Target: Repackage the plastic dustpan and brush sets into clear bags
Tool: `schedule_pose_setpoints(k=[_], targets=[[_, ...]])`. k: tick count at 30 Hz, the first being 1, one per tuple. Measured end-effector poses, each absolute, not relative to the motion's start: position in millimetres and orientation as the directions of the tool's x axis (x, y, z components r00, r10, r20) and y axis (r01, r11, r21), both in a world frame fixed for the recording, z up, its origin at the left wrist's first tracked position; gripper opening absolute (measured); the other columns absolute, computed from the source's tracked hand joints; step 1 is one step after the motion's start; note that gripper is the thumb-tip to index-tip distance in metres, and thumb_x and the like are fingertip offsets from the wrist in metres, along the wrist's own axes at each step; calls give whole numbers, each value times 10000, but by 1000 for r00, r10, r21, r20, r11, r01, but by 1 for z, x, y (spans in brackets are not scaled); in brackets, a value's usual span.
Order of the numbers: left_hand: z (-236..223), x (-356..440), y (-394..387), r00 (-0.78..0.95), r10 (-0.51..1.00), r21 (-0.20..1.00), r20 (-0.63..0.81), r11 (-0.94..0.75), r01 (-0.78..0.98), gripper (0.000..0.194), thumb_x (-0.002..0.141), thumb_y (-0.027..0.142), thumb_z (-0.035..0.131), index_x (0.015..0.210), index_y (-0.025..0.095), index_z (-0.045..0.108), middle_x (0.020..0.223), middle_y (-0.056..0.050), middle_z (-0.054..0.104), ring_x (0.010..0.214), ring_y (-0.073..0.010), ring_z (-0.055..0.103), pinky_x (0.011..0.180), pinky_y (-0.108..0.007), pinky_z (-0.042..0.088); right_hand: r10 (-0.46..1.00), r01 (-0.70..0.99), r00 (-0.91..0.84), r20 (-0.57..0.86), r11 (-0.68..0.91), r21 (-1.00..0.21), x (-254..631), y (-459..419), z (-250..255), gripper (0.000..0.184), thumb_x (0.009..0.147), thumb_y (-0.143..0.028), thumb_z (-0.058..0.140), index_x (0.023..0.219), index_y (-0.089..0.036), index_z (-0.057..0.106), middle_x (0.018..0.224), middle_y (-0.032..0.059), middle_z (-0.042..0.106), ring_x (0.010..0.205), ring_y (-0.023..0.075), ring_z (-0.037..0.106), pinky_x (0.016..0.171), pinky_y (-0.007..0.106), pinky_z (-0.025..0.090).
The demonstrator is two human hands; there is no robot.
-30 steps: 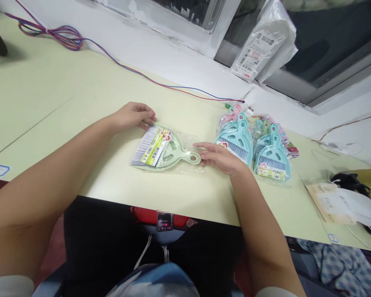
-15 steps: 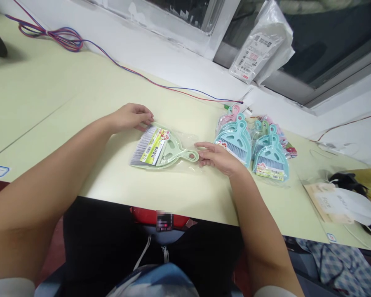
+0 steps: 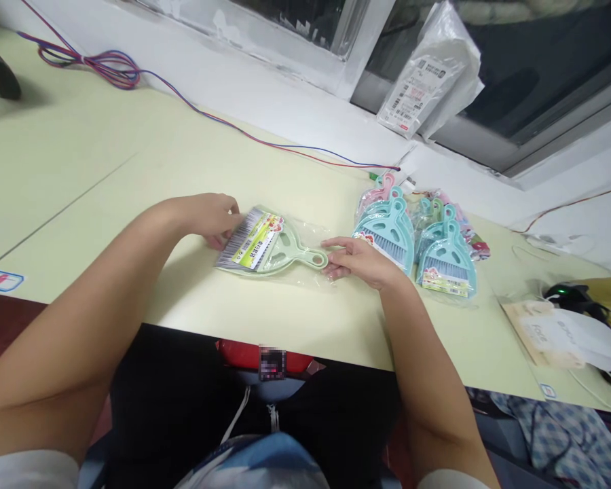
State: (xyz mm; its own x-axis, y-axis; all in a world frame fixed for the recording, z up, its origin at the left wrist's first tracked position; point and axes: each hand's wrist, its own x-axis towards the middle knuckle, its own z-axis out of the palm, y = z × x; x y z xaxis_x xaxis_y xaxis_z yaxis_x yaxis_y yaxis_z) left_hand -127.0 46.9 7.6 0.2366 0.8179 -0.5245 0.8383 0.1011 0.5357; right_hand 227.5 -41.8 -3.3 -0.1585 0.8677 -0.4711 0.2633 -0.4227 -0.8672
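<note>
A pale green dustpan and brush set [image 3: 288, 248] in a clear plastic bag lies on the table in front of me. Its grey bristles face left, the looped handle points right, and a yellow-green printed label crosses the brush. At the bristle end, my left hand [image 3: 214, 219] has its curled fingers against the edge of the package; some fingertips are hidden. On the other side, my right hand [image 3: 359, 261] closes thumb and fingers at the handle tip and the bag around it.
Bagged blue dustpan sets [image 3: 387, 227] overlap to the right, with another blue set [image 3: 447, 265] beside them. A red and blue cable [image 3: 208, 115] runs along the wall. Farther right lies a white and beige package [image 3: 565, 336]. A white plastic bag [image 3: 422, 81] hangs by the window.
My left hand has moved down and slightly left, from the upper corner of the package to the middle of the bristle end. My right hand stays at the handle.
</note>
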Motion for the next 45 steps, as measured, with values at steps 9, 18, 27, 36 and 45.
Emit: schedule_pose_setpoints(k=[9, 18, 27, 36, 45], targets=[[5, -122, 47, 254, 822, 539, -510, 75, 839, 632, 862, 422, 635, 1487, 326, 630, 1217, -67, 801, 940, -317, 825, 887, -371, 595, 881, 318, -30, -472, -439, -841, 222, -49, 11, 174, 971, -75, 674, 1116, -169, 698, 1019, 83, 798, 706, 157, 802, 711, 296, 721], [-7, -127, 51, 281, 843, 663, -458, 114, 740, 555, 725, 406, 727, 1274, 327, 723, 1124, -94, 799, 884, -404, 815, 923, -469, 563, 890, 471, -135, -436, -329, -818, 236, -62, 17, 309, 765, -258, 955, 821, -198, 657, 815, 66, 768, 750, 211, 804, 704, 328, 711], [2, -117, 40, 320, 826, 688, -465, 110, 717, 486, 688, 383, 725, 1168, 307, 747, 1082, -70, 792, 856, -385, 816, 924, -447, 559, 938, 379, -40, -345, -305, -874, 237, -79, 0, 417, 721, -457, 971, 824, -216, 647, 805, 58, 795, 815, 214, 789, 791, 343, 655], [3, -113, 35, 369, 799, 720, -475, 112, 685, 490, 723, 383, 720, 1207, 301, 731, 1120, -88, 786, 957, -397, 811, 943, -434, 554, 974, 343, 150, -171, -214, -915, 219, -137, -27, 327, 814, -507, 895, 896, -241, 724, 862, 63, 788, 785, 221, 735, 754, 355, 600], [8, -104, 28, 420, 765, 759, -488, 134, 637, 490, 723, 393, 736, 1201, 283, 741, 1148, -110, 773, 965, -387, 809, 954, -441, 576, 946, 119, 209, -248, -276, -954, 216, -130, -29, 428, 800, -571, 880, 892, -254, 608, 847, 53, 779, 839, 222, 789, 794, 347, 657]])
